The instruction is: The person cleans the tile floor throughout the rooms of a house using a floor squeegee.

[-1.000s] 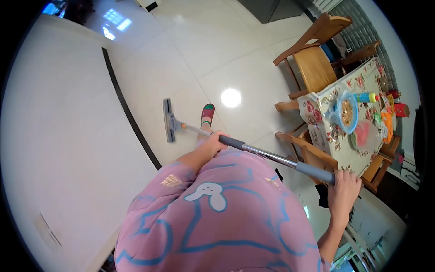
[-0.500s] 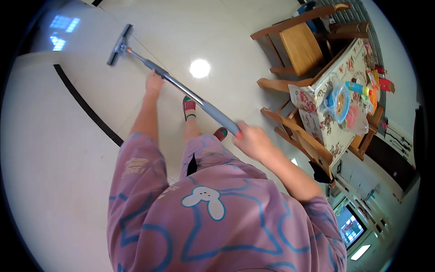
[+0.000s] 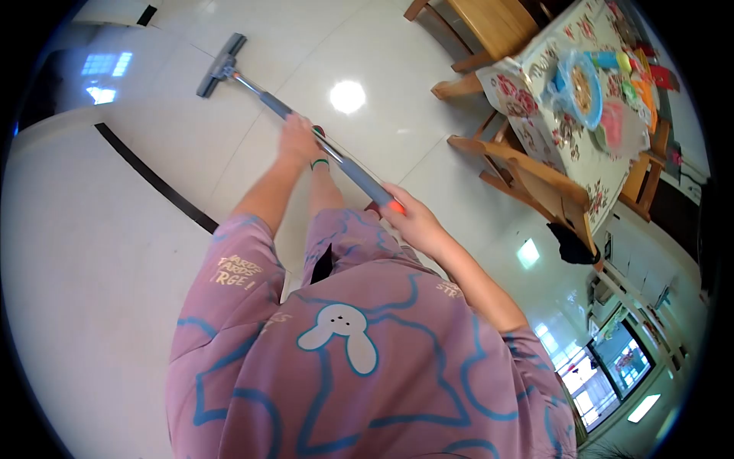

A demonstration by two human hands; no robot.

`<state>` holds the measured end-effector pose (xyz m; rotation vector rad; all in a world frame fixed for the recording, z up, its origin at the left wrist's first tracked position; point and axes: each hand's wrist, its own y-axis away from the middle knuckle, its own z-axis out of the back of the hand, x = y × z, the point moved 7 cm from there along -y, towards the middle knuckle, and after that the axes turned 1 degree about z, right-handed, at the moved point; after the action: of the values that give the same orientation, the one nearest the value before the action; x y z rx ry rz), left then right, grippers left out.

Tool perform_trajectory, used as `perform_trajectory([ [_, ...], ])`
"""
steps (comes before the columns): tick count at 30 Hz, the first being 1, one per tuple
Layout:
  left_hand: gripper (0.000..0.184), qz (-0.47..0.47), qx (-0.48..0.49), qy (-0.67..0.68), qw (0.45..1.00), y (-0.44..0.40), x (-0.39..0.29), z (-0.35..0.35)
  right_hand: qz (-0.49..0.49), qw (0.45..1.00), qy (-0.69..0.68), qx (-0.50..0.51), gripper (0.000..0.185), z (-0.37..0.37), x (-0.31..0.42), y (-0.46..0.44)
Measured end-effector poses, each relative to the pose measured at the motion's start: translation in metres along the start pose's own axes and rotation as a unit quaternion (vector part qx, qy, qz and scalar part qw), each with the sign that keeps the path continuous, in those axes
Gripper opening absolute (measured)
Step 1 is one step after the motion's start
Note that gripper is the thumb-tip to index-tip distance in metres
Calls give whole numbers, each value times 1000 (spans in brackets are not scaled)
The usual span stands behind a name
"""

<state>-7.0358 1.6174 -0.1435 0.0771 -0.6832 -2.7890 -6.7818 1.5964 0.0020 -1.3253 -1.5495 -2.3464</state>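
The head view shows a room with a shiny pale floor [image 3: 413, 138], a white wall [image 3: 99, 268] on the left with a black strip [image 3: 157, 177] along its bottom, and a table [image 3: 527, 141] with a flowery cloth on the right. A mop [image 3: 336, 156] slants across the middle; its flat head [image 3: 222, 66] is on the floor, up ahead and to the left, near the end of the strip. The left hand [image 3: 297, 140] is a bit blurry, but it is wrapped around the pole partway down. The right hand [image 3: 413, 222] is closed around the top end, by an orange tip [image 3: 396, 207]. The pole passes over a red shoe [image 3: 318, 131], so if the mop were pulled in too close, it could bump that foot or trip the person. A big swing to the left could knock the mop head into the wall. The right hand has a wooden chair [image 3: 554, 191] on its side, so a wide pull that way could make the top end hit it. A hard bump might shake the table and spill the blue bowl [image 3: 587, 96]. The floor could be slippery too, but I can't tell if it is wet.
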Motion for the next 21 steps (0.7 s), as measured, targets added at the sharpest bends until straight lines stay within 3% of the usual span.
perform_trajectory([
  [2, 34, -129, 25, 22, 991, 29, -77, -41, -46, 999, 18, -8, 48, 35, -54, 68],
  [3, 28, -206, 137, 11, 969, 70, -128, -5, -68, 997, 16, -27, 47, 52, -89, 110],
  [4, 23, -281, 29, 45, 958, 102, -168, -3, -93, 995, 16, -44, 46, 68, -120, 151],
  [6, 13, -447, 54, 151, 880, 146, -265, -69, -164, 983, 43, -69, 42, 96, -163, 240],
  [7, 15, -427, 217, 184, 859, 177, -292, -31, -169, 980, 45, -96, 38, 105, -184, 286],
  [8, 18, -548, 147, 172, 805, 209, -343, -72, -324, 941, 23, -93, 36, 111, -187, 335],
  [9, 21, -587, 240, 119, 764, 237, -371, -53, -350, 928, 2, -128, 34, 113, -185, 375],
  [10, 22, -632, 269, 151, 711, 266, -404, -62, -337, 931, 23, -140, 32, 117, -181, 408],
  [11, 22, -657, 293, 192, 668, 289, -427, -61, -325, 929, 116, -131, 34, 124, -193, 444],
  [13, 14, -706, 280, 193, 621, 324, -457, -47, -395, 901, 27, -179, 38, 120, -205, 501],
  [17, 15, -697, 301, 193, 621, 332, -457, -44, -361, 912, 90, -172, 38, 116, -197, 494],
  [21, 9, -566, 272, 176, 758, 245, -397, -81, -288, 943, 61, -154, 40, 96, -221, 394],
])
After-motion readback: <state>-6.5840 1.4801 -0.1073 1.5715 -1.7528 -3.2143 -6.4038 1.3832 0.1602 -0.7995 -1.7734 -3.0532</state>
